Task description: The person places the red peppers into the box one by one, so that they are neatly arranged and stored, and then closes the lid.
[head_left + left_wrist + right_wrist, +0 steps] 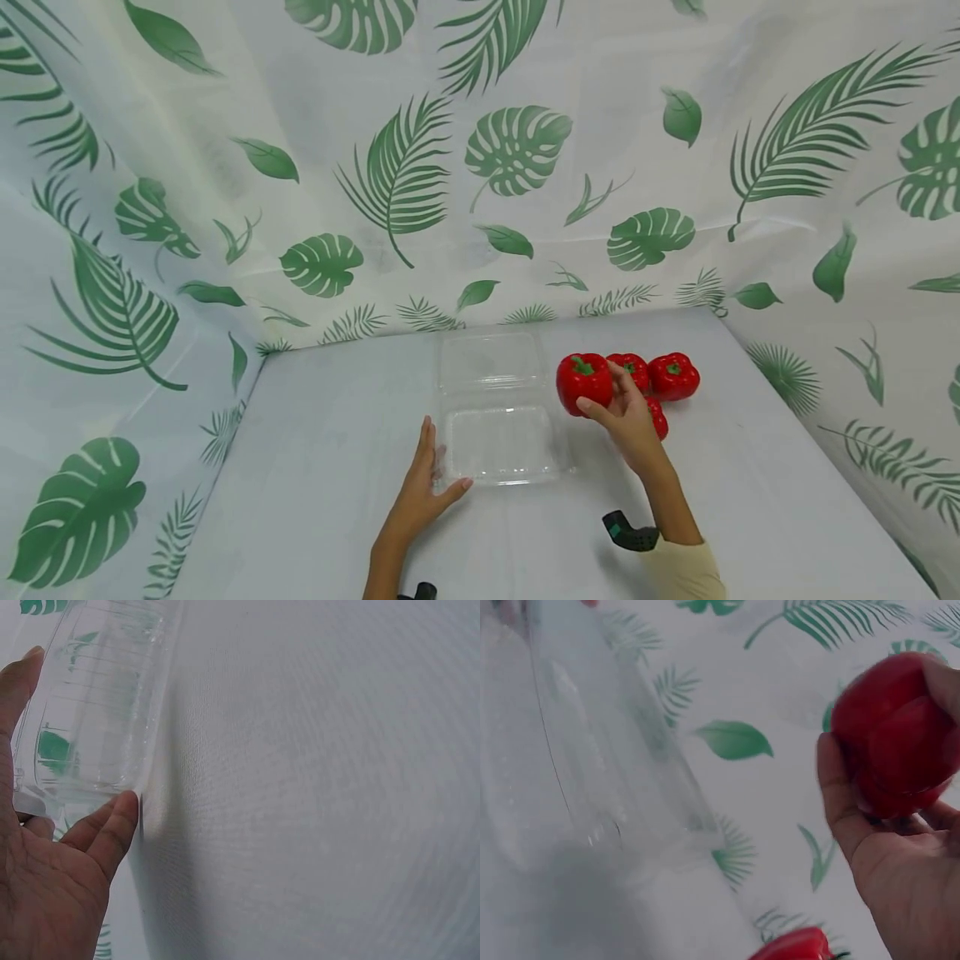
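Note:
A red bell pepper (583, 387) with a green stem is gripped in my right hand (628, 421), raised above the table just right of a clear plastic clamshell container (501, 482). In the right wrist view, thumb and fingers curl round the same bell pepper (900, 742). The container lies open, its lid (491, 362) folded back behind the base. My left hand (422, 496) rests against the base's left side, fingers extended along it and thumb at the near corner. In the left wrist view its fingertips (126, 804) touch the container wall (112, 720).
Beyond my right hand sit more red bell peppers: one at the right (673, 377), one behind the hand (632, 368) and one partly hidden by it (657, 418). A white cloth covers the table (322, 467). Leaf-printed sheeting (420, 250) rises behind and on both sides.

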A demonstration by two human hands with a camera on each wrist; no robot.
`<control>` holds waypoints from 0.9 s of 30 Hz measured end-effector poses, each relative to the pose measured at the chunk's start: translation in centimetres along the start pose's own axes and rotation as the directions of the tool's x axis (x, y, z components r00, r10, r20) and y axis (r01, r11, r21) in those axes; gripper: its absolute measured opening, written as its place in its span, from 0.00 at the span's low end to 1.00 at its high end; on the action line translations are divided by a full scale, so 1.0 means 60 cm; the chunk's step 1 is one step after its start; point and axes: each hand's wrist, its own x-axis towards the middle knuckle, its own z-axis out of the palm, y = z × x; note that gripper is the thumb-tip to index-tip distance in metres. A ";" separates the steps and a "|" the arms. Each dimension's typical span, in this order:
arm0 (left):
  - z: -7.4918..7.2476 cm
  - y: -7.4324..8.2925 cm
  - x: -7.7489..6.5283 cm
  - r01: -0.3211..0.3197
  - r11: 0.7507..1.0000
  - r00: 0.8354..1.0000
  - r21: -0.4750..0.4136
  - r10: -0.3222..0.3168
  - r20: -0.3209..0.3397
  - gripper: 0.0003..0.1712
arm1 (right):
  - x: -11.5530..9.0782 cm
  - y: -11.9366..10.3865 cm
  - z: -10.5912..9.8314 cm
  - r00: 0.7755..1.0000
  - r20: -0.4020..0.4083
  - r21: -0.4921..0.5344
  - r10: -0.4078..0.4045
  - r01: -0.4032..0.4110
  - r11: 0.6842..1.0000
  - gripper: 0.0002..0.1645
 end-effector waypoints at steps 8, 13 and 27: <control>0.003 -0.002 -0.001 -0.002 1.000 1.000 -0.004 0.002 -0.011 0.63 | 0.030 0.018 0.065 0.978 0.208 -0.272 -0.030 0.087 0.958 0.51; 0.005 -0.001 0.000 0.023 1.000 1.000 -0.003 -0.023 -0.011 0.63 | 0.041 0.034 0.110 0.966 0.257 -0.389 -0.019 0.121 0.913 0.52; 0.004 -0.001 0.000 0.022 1.000 1.000 -0.017 -0.022 -0.011 0.62 | 0.052 0.087 0.211 0.962 0.268 -0.652 -0.061 0.227 0.723 0.49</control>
